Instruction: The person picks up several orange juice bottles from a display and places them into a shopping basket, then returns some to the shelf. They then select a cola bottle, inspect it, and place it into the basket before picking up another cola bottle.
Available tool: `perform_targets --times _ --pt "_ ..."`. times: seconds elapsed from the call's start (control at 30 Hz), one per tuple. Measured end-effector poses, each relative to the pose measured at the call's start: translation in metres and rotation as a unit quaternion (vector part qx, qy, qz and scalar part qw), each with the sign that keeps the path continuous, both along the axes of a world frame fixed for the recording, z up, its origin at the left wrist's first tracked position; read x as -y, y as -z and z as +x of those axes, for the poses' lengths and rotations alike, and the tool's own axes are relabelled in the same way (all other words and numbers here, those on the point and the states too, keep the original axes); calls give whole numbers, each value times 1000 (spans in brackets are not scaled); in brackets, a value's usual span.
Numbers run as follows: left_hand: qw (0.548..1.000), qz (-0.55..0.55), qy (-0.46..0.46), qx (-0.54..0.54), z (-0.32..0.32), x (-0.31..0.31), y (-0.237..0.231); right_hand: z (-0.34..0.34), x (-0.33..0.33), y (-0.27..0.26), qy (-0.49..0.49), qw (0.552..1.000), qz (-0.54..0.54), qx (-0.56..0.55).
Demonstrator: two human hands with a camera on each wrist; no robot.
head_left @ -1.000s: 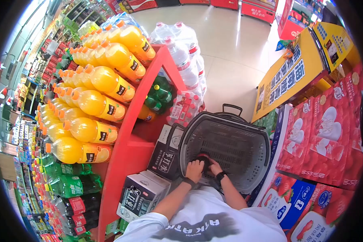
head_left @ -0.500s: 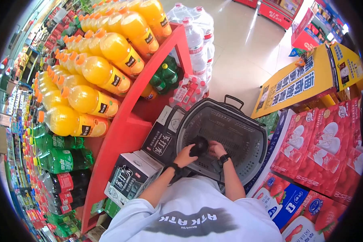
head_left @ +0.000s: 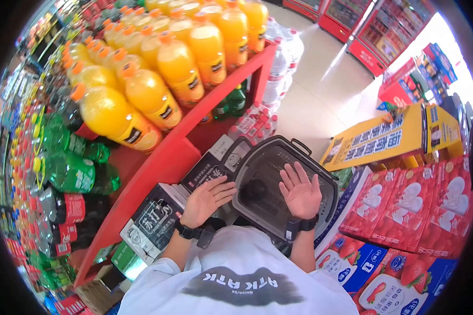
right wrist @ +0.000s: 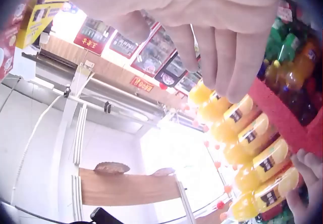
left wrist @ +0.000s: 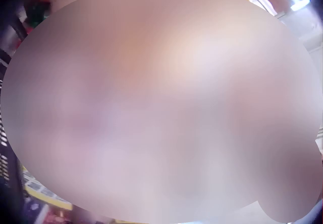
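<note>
A grey shopping basket (head_left: pixel 328 205) stands in front of the person in the head view. On its floor, near the left side, lies a dark round object (head_left: pixel 256 190); its kind does not show. The left hand (head_left: pixel 209 200), palm up with straight fingers, is held over the basket's left edge and holds nothing. Over the right part of the basket is the right hand (head_left: pixel 301 193), palm up too, fingers spread and empty. The right wrist view has the right hand (right wrist: pixel 202 12) with extended fingers across its top. A large blur covers most of the left wrist view.
Orange juice bottles (head_left: pixel 147 97) fill a red display stand (head_left: pixel 136 189) on the left, with green soda bottles (head_left: pixel 76 173) lower down. Boxes of soda water (head_left: pixel 155 220) stand below it. Strawberry milk cartons (head_left: pixel 373 205) and a yellow box (head_left: pixel 381 136) line the right.
Both hands have let go of the dark round object, drawn apart and turned palm up. It now lies in the basket. The head view has shifted, and the display stand appears turned.
</note>
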State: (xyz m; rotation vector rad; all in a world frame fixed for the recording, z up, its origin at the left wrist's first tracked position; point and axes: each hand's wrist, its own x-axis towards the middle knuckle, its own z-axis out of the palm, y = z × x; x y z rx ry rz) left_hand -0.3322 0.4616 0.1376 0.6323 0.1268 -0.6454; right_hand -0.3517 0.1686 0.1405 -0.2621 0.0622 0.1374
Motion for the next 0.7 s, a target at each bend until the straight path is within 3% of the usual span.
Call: perform_targets --times 0.1,0.23,0.7 --pt "994 -96 -24 38 -7 -17 -33 6 -30 -23 -31 999 12 17" --pt "987 -143 -68 34 -20 -40 -61 11 -70 -36 -84 996 -13 26" --pt "972 -169 -158 35 -74 -118 -35 -16 -166 -26 -202 979 -20 -7"
